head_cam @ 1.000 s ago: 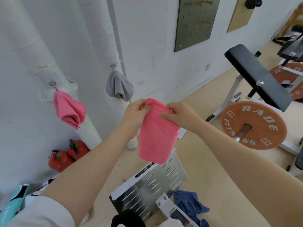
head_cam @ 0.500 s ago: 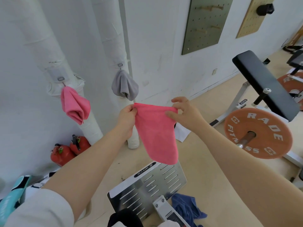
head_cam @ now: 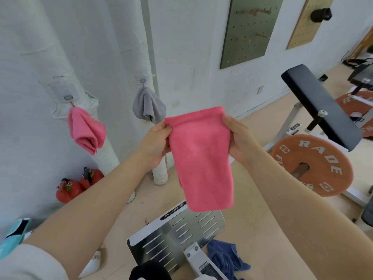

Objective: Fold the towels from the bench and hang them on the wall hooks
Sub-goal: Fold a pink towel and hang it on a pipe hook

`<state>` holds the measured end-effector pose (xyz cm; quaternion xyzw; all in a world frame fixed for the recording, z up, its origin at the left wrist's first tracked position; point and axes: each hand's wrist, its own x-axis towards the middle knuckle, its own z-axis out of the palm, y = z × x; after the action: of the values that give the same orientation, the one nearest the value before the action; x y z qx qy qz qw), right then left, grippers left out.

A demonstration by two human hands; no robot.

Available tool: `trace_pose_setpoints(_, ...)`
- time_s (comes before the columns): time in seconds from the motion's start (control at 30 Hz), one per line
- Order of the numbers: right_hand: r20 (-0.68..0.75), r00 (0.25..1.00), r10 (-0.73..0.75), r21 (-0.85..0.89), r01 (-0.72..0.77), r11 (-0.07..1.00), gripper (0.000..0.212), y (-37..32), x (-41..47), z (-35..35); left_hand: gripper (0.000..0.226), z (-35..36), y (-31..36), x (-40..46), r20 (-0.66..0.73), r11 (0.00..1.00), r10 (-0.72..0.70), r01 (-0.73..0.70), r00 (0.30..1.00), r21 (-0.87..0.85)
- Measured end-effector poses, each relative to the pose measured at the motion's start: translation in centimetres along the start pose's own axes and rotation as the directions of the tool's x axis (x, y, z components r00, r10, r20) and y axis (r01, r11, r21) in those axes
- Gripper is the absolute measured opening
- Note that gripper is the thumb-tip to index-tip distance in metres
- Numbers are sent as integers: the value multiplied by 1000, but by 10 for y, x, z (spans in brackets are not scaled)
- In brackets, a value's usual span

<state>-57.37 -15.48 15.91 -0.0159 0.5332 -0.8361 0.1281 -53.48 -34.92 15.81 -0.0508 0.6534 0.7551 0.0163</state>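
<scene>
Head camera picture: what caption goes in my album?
Both hands hold a folded pink towel up near towels already hung on hooks.

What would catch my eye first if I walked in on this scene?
Probably the bright pink towel stretched between the left hand and right hand at centre. Next, a second pink towel and a grey towel hanging from hooks on the white pipes at left, and the orange weight plate at right.

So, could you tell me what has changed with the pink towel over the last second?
The left hand and right hand moved apart, stretching the top edge of the folded pink cloth towel flat between them. Both hands kept their grip. The hung pink towel and grey towel stayed put.
</scene>
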Motion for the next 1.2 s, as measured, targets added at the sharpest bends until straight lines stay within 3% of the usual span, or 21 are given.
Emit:
trace_pose_setpoints(0.07,61,989,132,-90,-127,988,37,2,-4,-4,29,9,8,0,18,989,-11,14,1000,-151)
trace_pose_setpoints(0.17,110,964,241,-175,-220,960,29,7,-8,-10,26,15,16,0,79,992,-16,26,997,-125)
trace_pose_setpoints(0.27,96,960,263,-100,-253,962,23,3,-12,-11,25,12,23,2,126,995,-70,78,990,-65)
trace_pose_setpoints(0.37,133,956,261,-23,-261,965,27,-3,-9,-5,26,8,24,2,129,966,-181,201,975,-161)
trace_pose_setpoints(0.53,67,973,221,10,-222,975,28,-7,0,10,87,15,-2,-6,294,866,-319,404,901,-297)
trace_pose_setpoints(0.6,-2,977,214,-18,-214,977,29,-8,5,8,96,17,-11,-10,322,850,-356,448,877,-279)
trace_pose_setpoints(0.7,-70,977,202,-72,-207,976,35,-8,10,1,74,14,-15,-20,327,880,-352,429,877,-204)
trace_pose_setpoints(0.77,-117,973,200,-91,-211,973,39,-6,13,-2,42,10,-22,-21,347,910,-343,401,873,-109)
trace_pose_setpoints(0.83,-115,960,254,-76,-263,962,47,-1,14,-3,14,8,-23,-21,292,908,-351,399,889,-123)
trace_pose_setpoints(0.93,-46,895,444,41,-443,896,72,18,12,-5,18,1,-22,-15,192,892,-360,397,913,-215)
trace_pose_setpoints(1.0,1,871,492,3,-492,871,77,31,9,-4,19,-8,-23,-9,141,903,-357,380,923,-200)
trace_pose_setpoints(1.1,23,888,459,-113,-454,884,70,40,8,3,20,-23,-23,-2,84,899,-374,383,924,-212)
trace_pose_setpoints(1.2,10,957,291,-267,-278,923,20,45,11,9,22,-32,-23,2,65,900,-381,386,922,-205)
